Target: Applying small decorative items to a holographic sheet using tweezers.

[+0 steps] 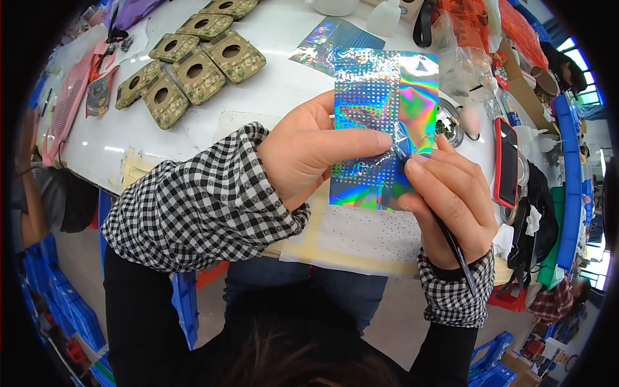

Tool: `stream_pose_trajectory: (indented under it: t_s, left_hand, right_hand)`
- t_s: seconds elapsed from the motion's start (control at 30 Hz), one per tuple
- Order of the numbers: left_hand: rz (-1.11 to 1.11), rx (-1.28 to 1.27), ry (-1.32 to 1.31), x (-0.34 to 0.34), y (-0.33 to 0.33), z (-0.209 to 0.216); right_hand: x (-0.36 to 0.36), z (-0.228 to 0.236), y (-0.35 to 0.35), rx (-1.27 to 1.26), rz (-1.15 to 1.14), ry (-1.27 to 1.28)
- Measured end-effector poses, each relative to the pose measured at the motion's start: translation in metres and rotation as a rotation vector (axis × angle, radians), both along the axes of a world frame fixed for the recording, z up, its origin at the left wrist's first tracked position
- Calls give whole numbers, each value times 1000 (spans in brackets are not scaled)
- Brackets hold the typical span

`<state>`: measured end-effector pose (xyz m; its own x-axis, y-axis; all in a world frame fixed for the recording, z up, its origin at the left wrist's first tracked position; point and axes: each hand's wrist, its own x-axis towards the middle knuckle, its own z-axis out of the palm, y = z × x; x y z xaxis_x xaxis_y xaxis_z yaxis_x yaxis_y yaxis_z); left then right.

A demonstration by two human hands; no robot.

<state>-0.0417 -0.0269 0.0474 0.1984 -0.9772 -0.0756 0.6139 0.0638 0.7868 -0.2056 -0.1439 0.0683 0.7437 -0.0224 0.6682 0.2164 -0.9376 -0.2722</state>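
My left hand (296,147) is closed on a shiny holographic sheet (419,97) covered in rows of tiny square dots. Its thumb lies flat across the front of the sheet; the other fingers are mostly hidden behind. Black tweezers (455,248) sit in my right hand (459,197), pinched by the fingers at the sheet's lower right edge. The tips meet the sheet just beside my left thumb; whether they grip anything is too small to tell. Under the hands lies a white paper (367,233) scattered with small dark specks.
Several camouflage-patterned parts with round holes (195,72) stand at the back left. Another holographic sheet (313,50) lies behind mine. A round metal dish (456,137), a red-cased phone (508,164) and plastic bags (454,48) are on the right. A pink mesh item (69,103) lies far left.
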Motion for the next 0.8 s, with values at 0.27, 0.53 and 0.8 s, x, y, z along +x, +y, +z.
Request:
stream_pose_trajectory:
  t_s: [0.27, 0.53, 0.8]
  left_hand:
    - [30, -17, -1, -2, 1, 2]
    - [22, 13, -2, -2, 1, 2]
    - [27, 17, -10, -2, 1, 4]
  right_hand:
    - [0, 2, 3, 30, -28, 20]
    - [-1, 2, 2, 23, -20, 26]
    - [-3, -1, 0, 55, -14, 25]
